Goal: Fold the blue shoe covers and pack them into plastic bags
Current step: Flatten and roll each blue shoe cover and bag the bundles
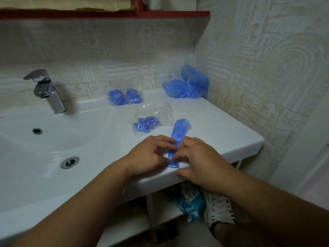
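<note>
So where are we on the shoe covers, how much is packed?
Done: bagged covers sit by the wall, and a second bag nearer the hands has covers in it. In hand: the left hand and right hand pinch a flattened cover strip, mid-fold. Left: the loose pile in the corner, not yet folded.

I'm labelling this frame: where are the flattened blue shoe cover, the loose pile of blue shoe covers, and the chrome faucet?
Flattened blue shoe cover (178,134), head view, bare middle stretch.
Loose pile of blue shoe covers (185,88), head view, heap's centre.
Chrome faucet (51,97), head view, upright body.
</note>
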Motion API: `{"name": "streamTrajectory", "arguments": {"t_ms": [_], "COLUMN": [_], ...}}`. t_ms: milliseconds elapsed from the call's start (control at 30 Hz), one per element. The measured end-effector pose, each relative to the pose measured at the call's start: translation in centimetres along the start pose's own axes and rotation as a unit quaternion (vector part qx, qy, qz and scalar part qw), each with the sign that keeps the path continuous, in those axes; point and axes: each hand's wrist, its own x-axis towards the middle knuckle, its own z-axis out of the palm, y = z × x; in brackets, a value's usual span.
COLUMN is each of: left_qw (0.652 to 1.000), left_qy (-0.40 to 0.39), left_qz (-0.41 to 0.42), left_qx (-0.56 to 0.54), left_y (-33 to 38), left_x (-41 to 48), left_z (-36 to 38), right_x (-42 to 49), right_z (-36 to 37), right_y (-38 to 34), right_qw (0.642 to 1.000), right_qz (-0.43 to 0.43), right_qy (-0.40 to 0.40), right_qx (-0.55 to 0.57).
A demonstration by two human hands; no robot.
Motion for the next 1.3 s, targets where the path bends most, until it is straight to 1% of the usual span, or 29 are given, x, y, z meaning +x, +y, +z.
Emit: {"name": "streamTrajectory", "arguments": {"t_ms": [100, 200, 300, 400, 467, 567, 667, 767, 833, 900, 967, 1067, 1200, 1300], "left_qw": [1.0, 0.996, 0.991, 0.992, 0.994, 0.997, 0.998, 0.997, 0.997, 0.997, 0.997, 0.997, 0.997, 0.998], "left_qy": [0.002, 0.008, 0.001, 0.002, 0.009, 0.032, 0.05, 0.067, 0.078, 0.077, 0.076, 0.078, 0.075, 0.059], "left_qz": [-0.001, -0.015, 0.007, 0.01, 0.005, 0.018, 0.024, 0.021, 0.018, 0.025, 0.029, 0.025, 0.023, 0.028], "left_qx": [-0.015, -0.085, -0.13, -0.127, -0.112, -0.066, -0.042, -0.019, -0.014, -0.013, -0.008, 0.002, -0.004, -0.008], "left_y": [0.0, 0.1, 0.2, 0.0, -0.1, -0.4, -0.6, -0.5, -0.3, -0.2, -0.2, -0.1, 0.4, 0.8], "left_x": [0.1, 0.2, 0.0, -0.1, 0.0, 0.2, 0.4, 0.5, 0.4, 0.3, 0.4, 0.3, -0.1, -1.0], "left_z": [0.1, 0.0, -0.1, -0.2, 0.0, 0.3, 0.5, 0.6, 0.7, 0.7, 0.7, 0.7, 0.6, 0.5], "right_x": [0.2, 0.5, 0.5, 0.6, 0.9, 1.4, 1.7, 1.8, 1.7, 1.4, 1.1, 1.0, 1.1, 0.9], "right_z": [0.1, 0.4, 0.3, 0.3, 0.5, 0.9, 1.2, 1.4, 1.2, 0.8, 0.5, 0.1, 0.1, 0.1], "right_y": [0.2, 0.3, 0.5, 0.9, 1.0, 0.8, 0.6, 0.6, 0.7, 0.9, 1.2, 1.5, 1.6, 1.3], "right_qw": [1.0, 0.999, 0.991, 0.987, 0.986, 0.983, 0.979, 0.977, 0.982, 0.99, 0.995, 0.998, 0.997, 0.996], "right_qz": [-0.004, -0.003, 0.046, 0.08, 0.091, 0.109, 0.126, 0.122, 0.092, 0.048, 0.026, 0.022, 0.029, 0.039], "right_qy": [0.008, 0.025, 0.015, 0.018, 0.041, 0.077, 0.108, 0.133, 0.124, 0.097, 0.063, 0.031, 0.041, 0.026], "right_qx": [0.019, 0.043, 0.121, 0.135, 0.132, 0.123, 0.114, 0.114, 0.112, 0.094, 0.077, 0.05, 0.055, 0.07]}}
